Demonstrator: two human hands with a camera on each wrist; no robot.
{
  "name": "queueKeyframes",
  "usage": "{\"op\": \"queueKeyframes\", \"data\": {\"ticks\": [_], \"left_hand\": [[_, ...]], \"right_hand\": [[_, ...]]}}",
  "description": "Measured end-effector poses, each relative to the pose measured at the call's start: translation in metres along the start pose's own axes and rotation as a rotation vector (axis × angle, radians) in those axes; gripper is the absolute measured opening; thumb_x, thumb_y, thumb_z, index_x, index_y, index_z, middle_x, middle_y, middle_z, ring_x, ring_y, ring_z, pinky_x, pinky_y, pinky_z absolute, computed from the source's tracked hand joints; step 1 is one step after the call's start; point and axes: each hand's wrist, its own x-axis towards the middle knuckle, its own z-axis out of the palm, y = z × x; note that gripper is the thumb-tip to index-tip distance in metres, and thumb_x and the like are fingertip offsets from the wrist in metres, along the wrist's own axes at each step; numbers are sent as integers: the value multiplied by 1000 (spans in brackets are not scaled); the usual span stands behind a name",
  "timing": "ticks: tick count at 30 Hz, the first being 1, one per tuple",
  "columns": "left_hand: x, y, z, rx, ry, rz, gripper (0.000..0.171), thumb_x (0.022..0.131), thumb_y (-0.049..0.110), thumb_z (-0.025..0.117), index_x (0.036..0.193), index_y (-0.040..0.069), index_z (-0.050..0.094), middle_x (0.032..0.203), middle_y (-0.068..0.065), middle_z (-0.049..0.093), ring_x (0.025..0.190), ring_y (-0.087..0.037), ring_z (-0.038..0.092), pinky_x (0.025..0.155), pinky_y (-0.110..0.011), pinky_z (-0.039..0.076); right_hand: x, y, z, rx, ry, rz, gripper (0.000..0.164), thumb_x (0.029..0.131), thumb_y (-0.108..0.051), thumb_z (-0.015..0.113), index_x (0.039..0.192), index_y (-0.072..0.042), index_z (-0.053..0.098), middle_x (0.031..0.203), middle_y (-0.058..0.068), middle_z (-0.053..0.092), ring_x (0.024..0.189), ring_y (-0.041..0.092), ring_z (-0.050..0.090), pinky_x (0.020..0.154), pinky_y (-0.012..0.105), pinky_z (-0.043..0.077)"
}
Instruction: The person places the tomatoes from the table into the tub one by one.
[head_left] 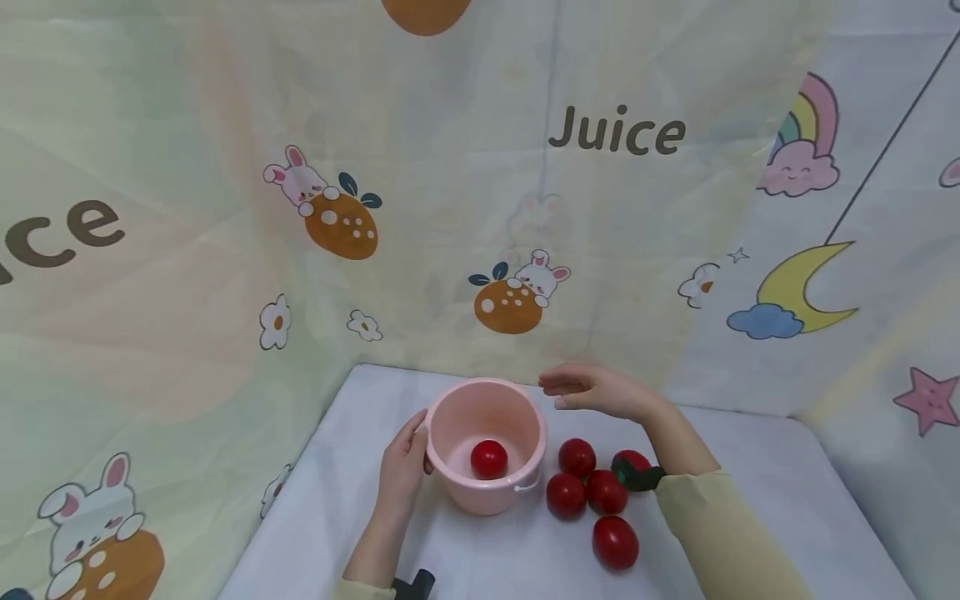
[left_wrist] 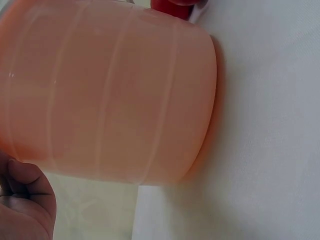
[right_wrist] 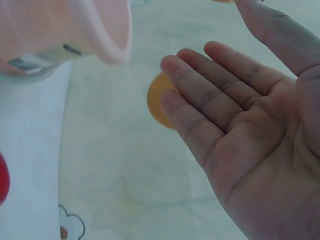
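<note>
A pink bucket [head_left: 483, 497] stands on the white table, its mouth tilted toward the head view, with one shiny red ball [head_left: 489, 459] inside. My left hand [head_left: 402, 462] grips the bucket's rim on its left side; in the left wrist view the curled fingers [left_wrist: 31, 180] show at the rim end of the ribbed wall [left_wrist: 110, 95]. My right hand [head_left: 596, 390] is raised just right of the rim, apart from it. Its fingers are extended and the palm [right_wrist: 265, 145] holds nothing in the right wrist view. Several more red balls [head_left: 566, 496] lie right of the bucket.
A thin white handle [head_left: 528, 485] hangs at the bucket's front right. Cloth with printed rabbits and the word Juice [head_left: 617, 133] hangs behind the white table [head_left: 757, 475]. Dark straps [head_left: 639, 477] sit on both wrists.
</note>
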Motion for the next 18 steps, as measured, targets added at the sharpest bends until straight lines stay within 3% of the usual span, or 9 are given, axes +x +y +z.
{"op": "queueKeyframes", "data": {"ticks": [12,18], "left_hand": [[3,-4,-1,-1,-3,2,39,100,50,50,138,40,54,89,-12,62,72,-21,57,66,-25,52],[3,-3,-1,-10,-12,43,43,101,46,51,141,32,54,96,-19,63,68,-18,56,63,-23,52]], "right_hand": [[-34,26,-10,65,115,-5,61,88,-42,72,142,-21,52,143,7,56,133,31,53,100,45,51],[-50,55,-11,88,187,0,60,90,-40,70,143,-20,50,145,10,53,136,35,49,100,45,51]]}}
